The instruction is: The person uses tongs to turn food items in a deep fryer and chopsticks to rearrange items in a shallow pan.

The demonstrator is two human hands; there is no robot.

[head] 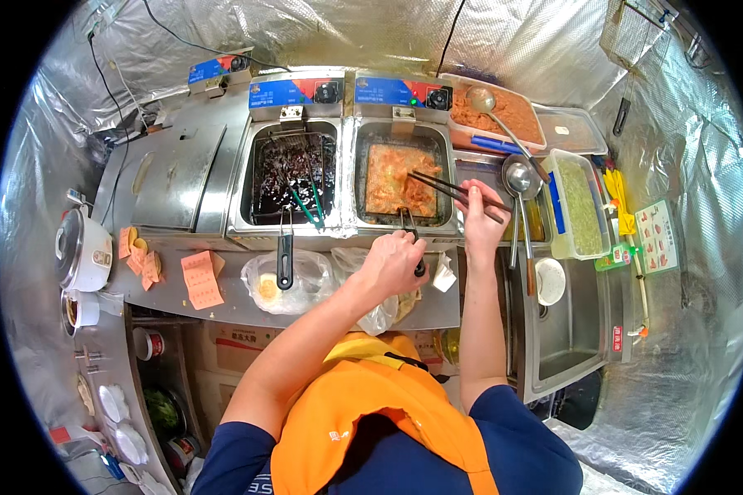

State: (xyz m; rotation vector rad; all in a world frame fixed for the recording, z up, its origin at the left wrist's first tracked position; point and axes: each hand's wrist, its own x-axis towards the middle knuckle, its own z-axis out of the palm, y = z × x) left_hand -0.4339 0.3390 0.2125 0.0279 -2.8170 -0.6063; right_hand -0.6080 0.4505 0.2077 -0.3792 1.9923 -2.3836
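Note:
My left hand (pixel 394 263) grips the black handle (pixel 420 266) of a wire fry basket that sits in the right deep fryer (pixel 451 216). Orange-brown battered pieces of food (pixel 399 179) lie in the basket amid the oil. Held in my right hand (pixel 483 213) is a pair of long dark chopsticks (pixel 449 189), whose tips reach the food's right side. The left fryer (pixel 246 185) contains dark liquid, with green-tipped tongs (pixel 306 204) in it. Its own basket handle (pixel 285 260) points toward me and no hand is on it.
Tubs of orange batter (pixel 501 117) and shredded greens (pixel 576 204) stand at right. Two ladles (pixel 520 176) lie between them and a steel sink (pixel 573 340). Plastic bags (pixel 303 272) and paper slips (pixel 202 279) cover the counter front. A rice cooker (pixel 86 247) is far left.

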